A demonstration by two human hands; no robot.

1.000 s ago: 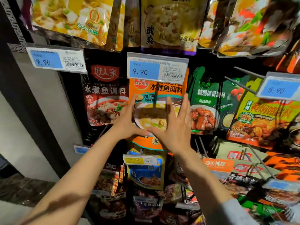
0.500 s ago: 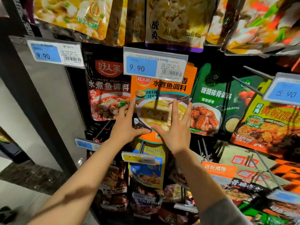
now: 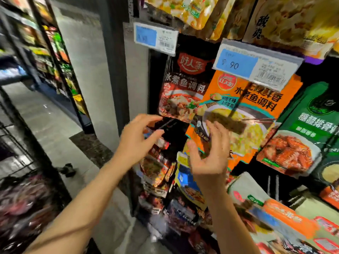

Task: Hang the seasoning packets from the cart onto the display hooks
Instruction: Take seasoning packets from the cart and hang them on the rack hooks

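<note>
The orange seasoning packet (image 3: 244, 114) hangs on the display, its top edge tucked behind a blue and white price tag (image 3: 256, 66) marked 9.90. Its front shows a bowl of yellow food, and its lower left corner lies behind the right hand (image 3: 207, 154). At nine o'clock from it, touching or overlapping its edge, hangs a dark red packet (image 3: 181, 88) with a red logo. At three o'clock hangs a green packet (image 3: 310, 129) showing glazed ribs. At twelve o'clock, above the tag, more yellow pouches (image 3: 286, 21) hang in a higher row.

Both hands are raised in front of the display and hold nothing. The right hand is at seven o'clock from the orange packet's middle, palm turned left, its fingers (image 3: 218, 132) loosely bent and spread apart; motion blur hides whether the tips touch the packet. The left hand (image 3: 137, 140) is at nine o'clock from the right one, below the dark red packet, its fingers (image 3: 152, 118) reaching right with thumb and forefinger parted, close to a bare metal hook (image 3: 167, 123).

Below the hands, at six o'clock, smaller packets (image 3: 157, 173) crowd lower hooks. At the far lower left a wire cart (image 3: 16, 151) carries dark reddish packets (image 3: 25, 204). A grey tiled floor (image 3: 45, 123) runs to shelving (image 3: 47, 44) at ten o'clock.
</note>
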